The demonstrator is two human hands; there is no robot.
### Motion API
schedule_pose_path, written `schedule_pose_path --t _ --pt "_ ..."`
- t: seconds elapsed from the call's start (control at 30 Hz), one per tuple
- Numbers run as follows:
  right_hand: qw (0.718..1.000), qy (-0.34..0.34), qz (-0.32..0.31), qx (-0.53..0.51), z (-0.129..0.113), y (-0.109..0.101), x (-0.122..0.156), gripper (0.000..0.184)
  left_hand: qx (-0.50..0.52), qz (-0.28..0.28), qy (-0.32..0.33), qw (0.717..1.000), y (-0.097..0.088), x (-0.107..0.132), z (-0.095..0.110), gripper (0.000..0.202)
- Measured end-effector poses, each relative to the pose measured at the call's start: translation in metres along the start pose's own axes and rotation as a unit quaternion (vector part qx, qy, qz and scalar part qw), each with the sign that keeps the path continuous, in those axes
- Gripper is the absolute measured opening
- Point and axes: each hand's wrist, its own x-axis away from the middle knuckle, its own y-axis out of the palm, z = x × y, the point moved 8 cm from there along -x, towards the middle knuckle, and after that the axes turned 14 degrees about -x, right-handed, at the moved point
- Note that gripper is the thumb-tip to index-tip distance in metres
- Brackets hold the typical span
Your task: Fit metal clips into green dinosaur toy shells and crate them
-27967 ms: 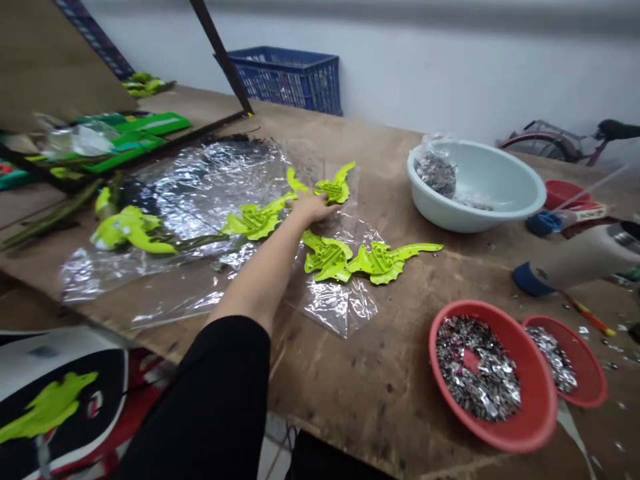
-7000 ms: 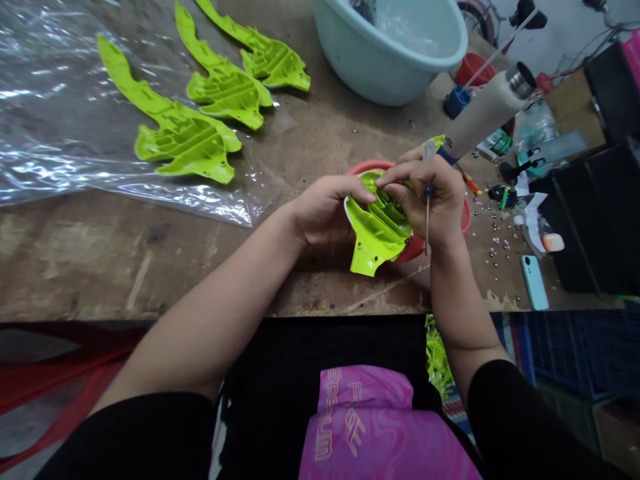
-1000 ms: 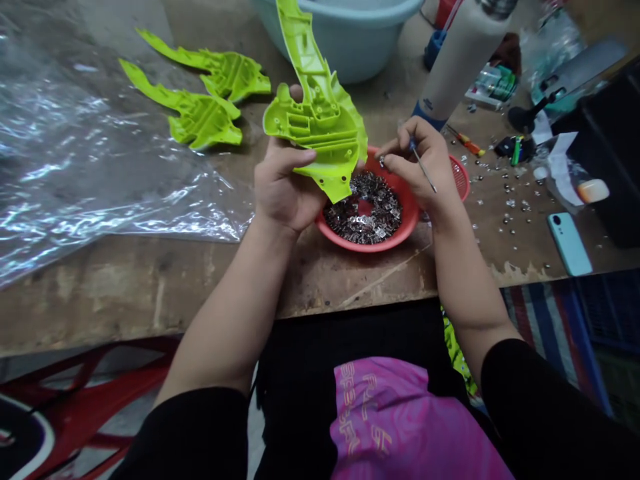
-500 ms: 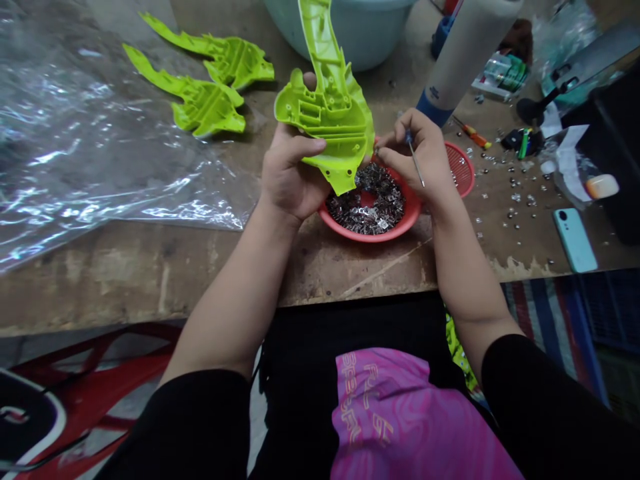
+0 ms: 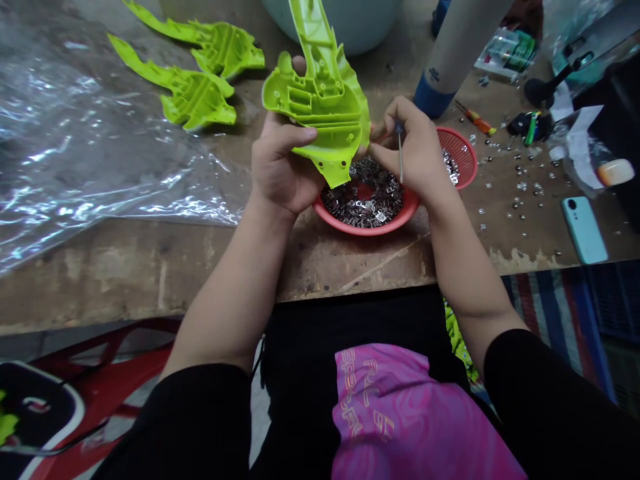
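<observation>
Left hand: closed around a lime-green moulded plastic housing, your thumb across its ribbed inner face and one fingertip showing past its far edge. You hold the housing tilted up over the red plastic bowl, its long neck pointing far.

Right hand: closed in a pinch on a thin steel pick, shaft pointing down towards the bowl. Your fingers sit at the housing's right edge.

Bowl contents: a heap of small metal clips. A red mesh basket lies just right of the bowl, with more metal pieces inside.

Far left: two more lime-green housings lie on a clear plastic sheet, on the wooden workbench.

Right: loose metal studs are scattered near a pale phone. Far: a white cylinder with a blue end stands above your right hand.
</observation>
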Motion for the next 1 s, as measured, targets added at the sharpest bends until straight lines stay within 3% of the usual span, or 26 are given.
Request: schedule_pose_path --t 0.07,0.13,0.23,0.3,0.37,0.57,0.73,0.83,1.0 --pt "0.999 -0.006 0.001 0.044 -0.010 -0.001 0.002 0.036 0.001 0.008 -0.020 1.000 -0.002 0.000 -0.005 0.055" --pt "0.996 -0.004 -0.052 0.078 -0.019 0.007 0.005 0.033 -0.001 0.023 -0.028 0.999 -0.004 -0.001 -0.006 0.057" --pt "0.982 0.015 -0.163 0.097 -0.020 0.028 0.013 0.029 0.020 0.012 0.042 0.999 0.001 -0.002 0.008 0.065" --pt "0.977 0.015 -0.191 0.093 -0.016 0.036 0.017 0.029 0.040 -0.001 0.093 0.995 0.006 -0.001 0.019 0.071" --pt "0.977 0.007 -0.195 0.090 -0.009 0.040 0.018 0.033 0.052 0.012 0.096 0.994 0.007 -0.001 0.023 0.075" --pt "0.965 0.029 -0.213 0.152 0.001 0.055 0.021 0.031 0.039 0.062 -0.030 0.997 -0.002 -0.006 0.000 0.058" --pt "0.935 0.074 -0.206 0.280 -0.014 0.061 0.025 0.017 0.157 0.016 0.041 0.987 -0.007 -0.020 -0.009 0.057" --pt "0.925 0.095 -0.205 0.304 -0.020 0.061 0.026 0.023 0.224 -0.022 0.081 0.971 -0.005 -0.023 -0.005 0.064" --pt "0.957 0.101 -0.145 0.228 -0.025 0.043 0.018 0.033 0.252 -0.030 0.079 0.964 -0.002 -0.024 0.000 0.071"
